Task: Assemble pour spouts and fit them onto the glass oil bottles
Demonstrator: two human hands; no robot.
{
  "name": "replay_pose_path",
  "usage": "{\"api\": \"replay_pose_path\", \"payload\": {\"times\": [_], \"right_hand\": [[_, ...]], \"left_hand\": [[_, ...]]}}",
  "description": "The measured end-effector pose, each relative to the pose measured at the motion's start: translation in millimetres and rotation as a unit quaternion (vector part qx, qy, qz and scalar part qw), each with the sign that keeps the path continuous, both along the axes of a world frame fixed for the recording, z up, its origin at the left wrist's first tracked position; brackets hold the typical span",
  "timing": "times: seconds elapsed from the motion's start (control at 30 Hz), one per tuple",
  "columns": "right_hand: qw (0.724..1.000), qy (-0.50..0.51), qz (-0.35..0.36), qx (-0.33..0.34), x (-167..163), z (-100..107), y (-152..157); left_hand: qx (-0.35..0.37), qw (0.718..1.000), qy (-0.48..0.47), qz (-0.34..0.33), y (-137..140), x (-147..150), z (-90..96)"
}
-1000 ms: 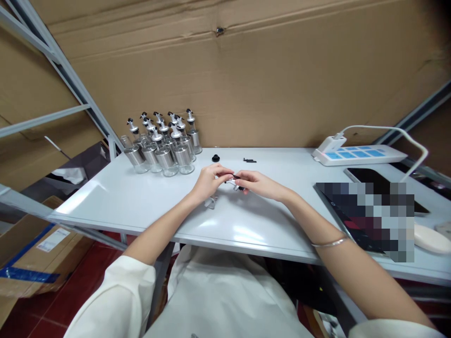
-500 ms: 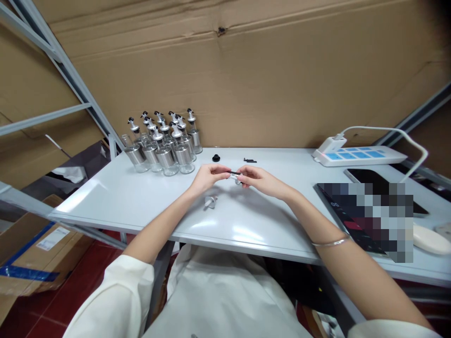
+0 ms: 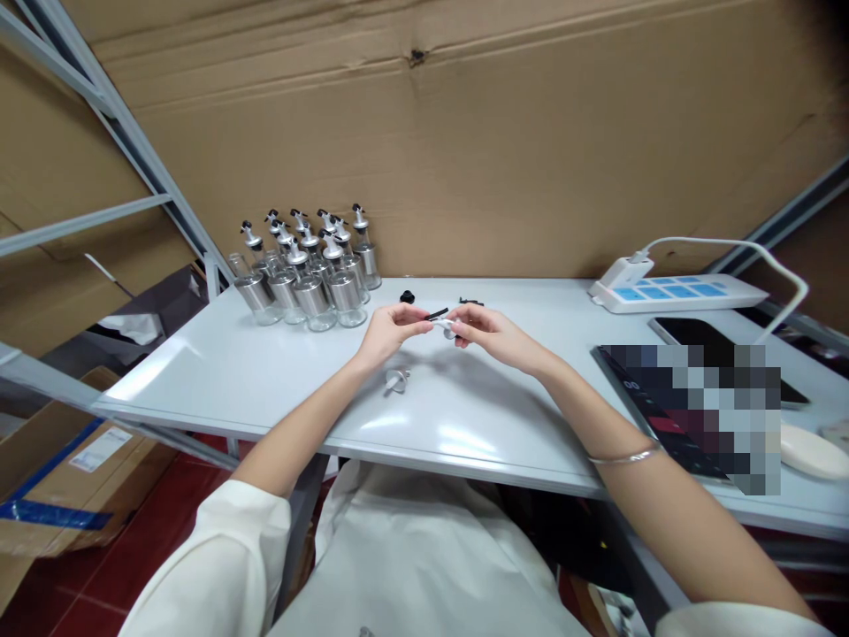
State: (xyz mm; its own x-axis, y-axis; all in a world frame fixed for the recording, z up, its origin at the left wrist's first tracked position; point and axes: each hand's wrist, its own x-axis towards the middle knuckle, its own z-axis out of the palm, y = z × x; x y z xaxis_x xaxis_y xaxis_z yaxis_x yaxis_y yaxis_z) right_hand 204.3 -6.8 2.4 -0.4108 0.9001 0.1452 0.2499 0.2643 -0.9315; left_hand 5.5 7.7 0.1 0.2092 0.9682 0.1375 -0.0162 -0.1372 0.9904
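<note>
Left hand (image 3: 391, 333), right hand (image 3: 494, 336) — black strip (image 3: 438, 313), silver spout (image 3: 449, 332) between.

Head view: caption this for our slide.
Left hand and right hand hold a silvery spout and black strip over a table.

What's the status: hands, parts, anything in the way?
Left hand pinching black strip; right hand gripping silver part; loose silver piece on table, seemingly not blocking.

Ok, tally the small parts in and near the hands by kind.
Silvery parts: 2, the held silvery part and the loose silvery part
Black strip at the fingers: 1
Round black piece: 1
Total: 4, leaving out the thin black bits behind the right hand, too unclear to count
</note>
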Motion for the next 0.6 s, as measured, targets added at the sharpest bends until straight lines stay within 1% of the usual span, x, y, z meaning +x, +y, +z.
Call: {"api": "replay_pose_path", "payload": {"times": [0.33, 0.6], "right_hand": [[0.999, -0.019, 0.029, 0.006, 1.3, 2.8, -1.0], [0.998, -0.023, 0.050, 0.003, 0.7, 9.0, -5.0]], "left_hand": [[0.001, 1.000, 0.013, -0.011, 3.7, -2.2, -3.4], [-0.046, 0.998, 0.001, -0.048, 2.3, -3.6, -3.4]]}}
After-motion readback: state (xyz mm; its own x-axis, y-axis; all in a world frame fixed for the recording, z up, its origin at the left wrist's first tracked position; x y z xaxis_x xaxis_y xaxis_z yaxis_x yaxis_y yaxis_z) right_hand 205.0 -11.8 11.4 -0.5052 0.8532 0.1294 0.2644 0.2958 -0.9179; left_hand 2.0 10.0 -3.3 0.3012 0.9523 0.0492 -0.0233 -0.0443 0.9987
